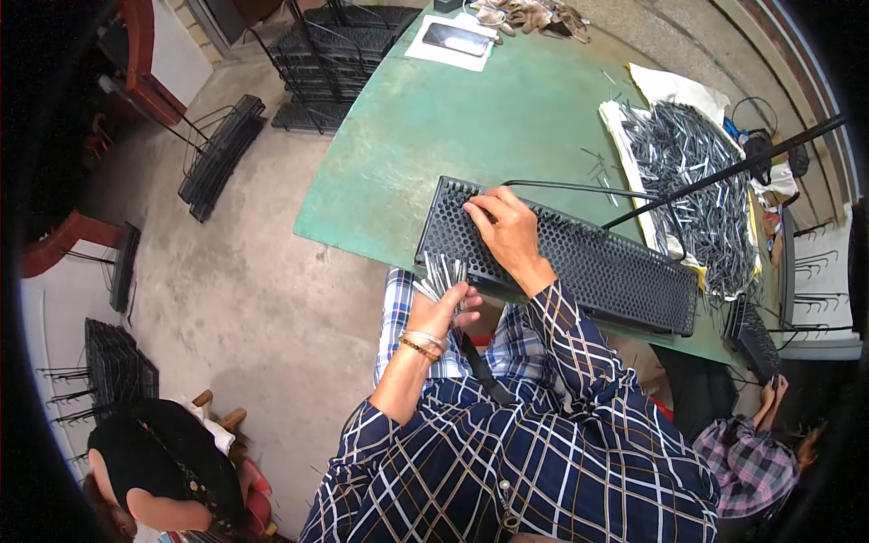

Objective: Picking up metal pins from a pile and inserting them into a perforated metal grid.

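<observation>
A long black perforated tray [606, 271], its face full of small round holes, lies slantwise along the near edge of the green table. My left hand [441, 314] is closed around a bunch of thin grey and silvery sticks [443, 273], just in front of the tray's left end. Over that same end, my right hand [511, 233] has its fingertips pinched together against the holes. Whatever is between those fingertips is too small to make out. Short dark tips stand up from holes along the tray's far left edge.
On the green table [380, 172], a white sack [611, 122] holds a heap of similar sticks [688, 172]. A black rod [724, 172] crosses over it. At the far edge lie a phone [457, 38] and gloves [534, 16]. Other people sit at lower left and right.
</observation>
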Demonstrator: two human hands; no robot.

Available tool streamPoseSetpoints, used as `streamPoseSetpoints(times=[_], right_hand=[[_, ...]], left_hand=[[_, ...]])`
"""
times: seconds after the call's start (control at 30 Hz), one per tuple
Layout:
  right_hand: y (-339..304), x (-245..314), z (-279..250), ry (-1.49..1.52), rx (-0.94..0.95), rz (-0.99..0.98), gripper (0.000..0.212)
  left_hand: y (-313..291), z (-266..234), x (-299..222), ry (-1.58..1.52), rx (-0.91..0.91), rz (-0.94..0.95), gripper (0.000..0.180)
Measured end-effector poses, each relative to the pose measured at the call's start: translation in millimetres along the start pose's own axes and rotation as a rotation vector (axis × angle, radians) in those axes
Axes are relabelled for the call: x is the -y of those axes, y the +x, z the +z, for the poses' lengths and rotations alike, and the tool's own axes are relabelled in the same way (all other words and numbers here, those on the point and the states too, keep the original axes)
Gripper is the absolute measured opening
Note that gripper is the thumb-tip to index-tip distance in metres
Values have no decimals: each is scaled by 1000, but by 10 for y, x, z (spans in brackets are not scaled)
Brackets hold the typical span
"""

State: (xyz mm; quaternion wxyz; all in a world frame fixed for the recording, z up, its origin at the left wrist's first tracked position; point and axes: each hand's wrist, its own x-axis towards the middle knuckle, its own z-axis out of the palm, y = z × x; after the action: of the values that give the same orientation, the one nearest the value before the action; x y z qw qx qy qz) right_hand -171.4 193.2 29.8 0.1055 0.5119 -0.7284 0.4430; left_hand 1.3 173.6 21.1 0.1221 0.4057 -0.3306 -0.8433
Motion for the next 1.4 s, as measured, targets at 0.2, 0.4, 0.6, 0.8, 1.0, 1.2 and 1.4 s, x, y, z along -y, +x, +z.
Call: streamPoseSetpoints(times=[0.2, 0.4, 0.6, 0.8, 1.0, 1.2, 1.4], right_hand=[[15, 113, -41, 98, 69, 46, 14], [-185, 351, -334, 512, 484, 523, 20], [-358, 237, -374, 703, 533, 749, 25], [-219, 283, -423, 661, 138, 695, 20], [-9, 38, -183, 383, -46, 299, 17], [-46, -107, -19, 119, -1, 107, 15], [-49, -94, -116, -56, 42, -90, 13]], left_hand=[[8, -64, 30, -56, 4, 58, 20], [-50, 52, -32, -106, 53, 91, 19], [-49, 103, -4, -99, 80, 81, 22], [-35, 94, 23, -95, 30, 51, 21], [6, 43, -21, 19, -21, -49, 21], [-28, -22, 3, 44, -13, -26, 19], [-3, 27, 13, 4, 38, 12, 16]])
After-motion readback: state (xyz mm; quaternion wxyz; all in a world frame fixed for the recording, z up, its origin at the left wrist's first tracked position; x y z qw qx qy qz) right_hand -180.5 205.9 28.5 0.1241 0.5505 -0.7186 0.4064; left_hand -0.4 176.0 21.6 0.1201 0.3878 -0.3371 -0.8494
